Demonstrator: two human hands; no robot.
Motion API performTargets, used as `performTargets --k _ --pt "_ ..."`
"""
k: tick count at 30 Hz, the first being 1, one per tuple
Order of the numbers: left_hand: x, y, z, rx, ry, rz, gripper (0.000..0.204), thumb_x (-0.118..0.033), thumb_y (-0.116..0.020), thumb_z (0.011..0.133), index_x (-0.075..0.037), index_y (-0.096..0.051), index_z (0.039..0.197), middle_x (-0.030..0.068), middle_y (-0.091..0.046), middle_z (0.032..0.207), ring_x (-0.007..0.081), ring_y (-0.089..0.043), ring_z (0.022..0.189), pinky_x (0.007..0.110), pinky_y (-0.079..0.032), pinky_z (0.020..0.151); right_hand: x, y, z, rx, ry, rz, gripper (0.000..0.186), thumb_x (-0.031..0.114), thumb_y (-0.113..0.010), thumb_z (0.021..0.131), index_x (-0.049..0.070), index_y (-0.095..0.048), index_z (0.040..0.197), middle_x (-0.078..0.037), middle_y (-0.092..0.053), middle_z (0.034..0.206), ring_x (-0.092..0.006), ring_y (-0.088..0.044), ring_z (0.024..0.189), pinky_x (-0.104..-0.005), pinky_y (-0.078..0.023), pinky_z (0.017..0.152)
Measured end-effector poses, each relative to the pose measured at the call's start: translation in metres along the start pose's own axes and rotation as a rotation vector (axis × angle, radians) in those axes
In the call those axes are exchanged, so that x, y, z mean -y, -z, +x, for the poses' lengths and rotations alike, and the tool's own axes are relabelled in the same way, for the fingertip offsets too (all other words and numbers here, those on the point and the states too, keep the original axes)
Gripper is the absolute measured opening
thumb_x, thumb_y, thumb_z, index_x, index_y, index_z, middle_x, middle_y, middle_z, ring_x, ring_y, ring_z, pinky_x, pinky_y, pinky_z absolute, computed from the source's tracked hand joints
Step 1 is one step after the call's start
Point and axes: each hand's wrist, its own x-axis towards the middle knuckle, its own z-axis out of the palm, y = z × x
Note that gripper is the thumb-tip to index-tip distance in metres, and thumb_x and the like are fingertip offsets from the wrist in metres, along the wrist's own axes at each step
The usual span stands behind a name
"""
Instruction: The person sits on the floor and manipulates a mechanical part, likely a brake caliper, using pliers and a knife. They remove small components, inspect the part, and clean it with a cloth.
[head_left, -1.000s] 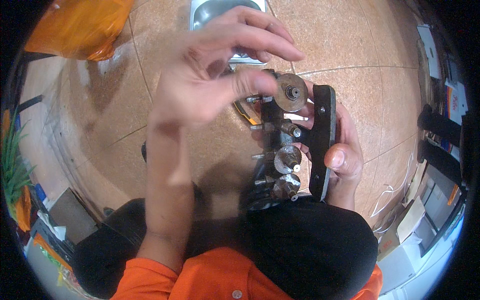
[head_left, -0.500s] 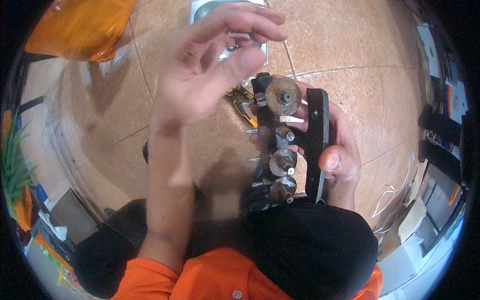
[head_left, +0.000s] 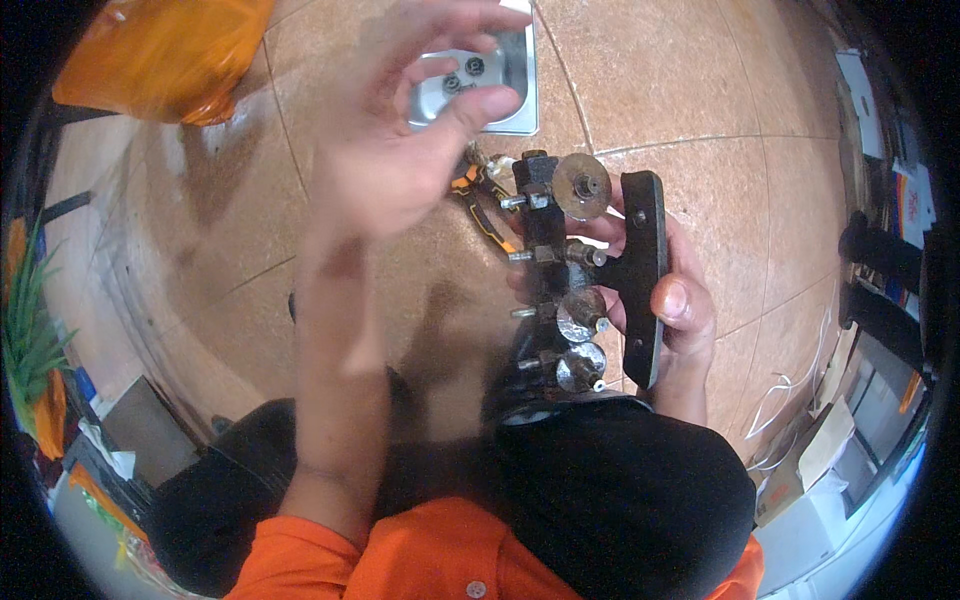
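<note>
My right hand (head_left: 688, 305) grips a black metal bracket assembly (head_left: 642, 285), its thumb over the long flat bar and its fingers behind. Along the assembly's other bar (head_left: 545, 230) sit several short spindles with bolts sticking out to the left. A large worn disc (head_left: 582, 187) is on the far spindle, and two smaller shiny discs are on the near ones. The near end lies close to my dark-trousered knee. My left hand (head_left: 400, 150), smeared by motion, is raised with thumb and fingers apart, nothing visible in it. It partly covers a silver metal tray (head_left: 524, 122).
Small round metal parts (head_left: 474, 67) lie in the tray. Pliers with black and yellow handles (head_left: 490, 215) rest on the tiled floor (head_left: 690, 180). An orange bag (head_left: 160, 60) is at the far left. A white cable (head_left: 785, 395) and cardboard (head_left: 810, 450) lie at the right.
My left hand has moved a little farther away, over the tray, showing more of the tray's inside. The bracket assembly has turned slightly and shifted right in my right hand.
</note>
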Motion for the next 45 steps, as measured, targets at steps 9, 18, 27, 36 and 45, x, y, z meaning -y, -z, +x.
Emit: performTargets --k 9,18,27,36,45 --pt "-0.001 -0.002 0.007 -0.092 -0.059 0.001 0.052 0.004 -0.073 0.076 -0.001 -0.055 0.125 0.0120 -0.059 0.124 0.0204 -0.057 0.110 0.035 -0.047 0.098 -0.001 0.007 0.001 -0.066 0.002 0.049 0.101 0.037 -0.082 0.064 -0.007 -0.031 0.140 -0.027 -0.052 0.125 -0.0442 -0.062 0.104 -0.0471 -0.056 0.087" --pt "-0.035 -0.013 0.009 -0.102 -0.041 0.267 0.065 -0.006 -0.077 0.074 -0.002 -0.050 0.133 0.0154 -0.054 0.127 0.0212 -0.054 0.115 0.032 -0.046 0.094 -0.007 0.012 0.002 0.017 -0.001 0.175 0.100 0.044 -0.077 0.068 -0.003 -0.029 0.143 -0.033 -0.046 0.131 -0.0537 -0.058 0.104 -0.0612 -0.051 0.088" --pt "-0.018 -0.022 0.006 -0.103 -0.058 0.293 0.052 -0.011 -0.068 0.084 -0.007 -0.051 0.133 0.0060 -0.055 0.129 0.0194 -0.054 0.114 0.035 -0.042 0.098 -0.002 0.004 0.001 -0.010 0.007 0.258 0.109 0.053 -0.074 0.064 -0.001 -0.026 0.145 -0.035 -0.046 0.130 -0.0521 -0.058 0.104 -0.0602 -0.051 0.087" --pt "-0.038 -0.020 0.012 0.126 0.072 0.144 0.035 0.001 -0.074 0.073 -0.003 -0.067 0.107 0.0085 -0.066 0.104 0.0209 -0.060 0.101 0.034 -0.046 0.090 -0.009 0.008 0.002 0.027 0.065 0.319 0.108 0.063 -0.073 0.063 -0.008 -0.036 0.136 -0.035 -0.054 0.117 -0.0463 -0.066 0.091 -0.0514 -0.060 0.077" --pt "-0.016 -0.019 0.008 0.243 -0.038 0.007 0.035 -0.001 -0.069 0.079 -0.002 -0.067 0.114 0.0100 -0.067 0.110 0.0221 -0.059 0.109 0.034 -0.043 0.096 -0.013 0.009 0.002 0.060 0.028 0.295 0.111 0.063 -0.074 0.060 -0.004 -0.035 0.139 -0.035 -0.054 0.116 -0.0520 -0.063 0.091 -0.0592 -0.057 0.079"
